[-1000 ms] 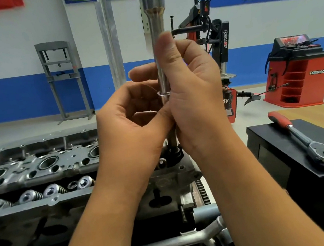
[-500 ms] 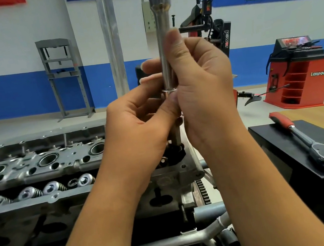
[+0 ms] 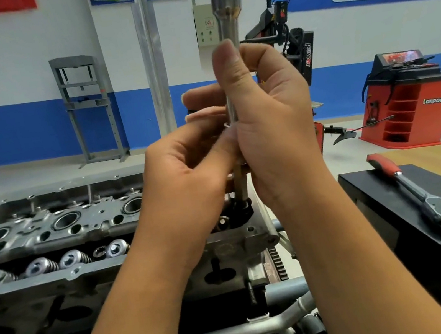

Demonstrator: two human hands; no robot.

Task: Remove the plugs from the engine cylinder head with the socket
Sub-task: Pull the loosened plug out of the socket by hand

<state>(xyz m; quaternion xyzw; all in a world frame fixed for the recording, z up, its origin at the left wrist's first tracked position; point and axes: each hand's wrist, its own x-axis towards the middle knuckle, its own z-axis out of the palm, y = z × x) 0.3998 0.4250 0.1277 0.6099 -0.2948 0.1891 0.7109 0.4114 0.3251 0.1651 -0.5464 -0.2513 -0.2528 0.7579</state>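
At lower left the grey cylinder head (image 3: 59, 237) is lying with valve springs showing. At centre, the left hand (image 3: 186, 178) and right hand (image 3: 269, 117) are both gripping the long, shiny steel socket (image 3: 226, 5), standing upright over the head's right end. At right, "Lanpody" is showing on an orange machine (image 3: 410, 103).

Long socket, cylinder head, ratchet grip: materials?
Long socket: looks like steel, satin-polished with soft reflections. Cylinder head: probably cast aluminium, dull grey, grainy surface. Ratchet grip: red, matte, likely rubber or plastic; its head looks like chromed steel.
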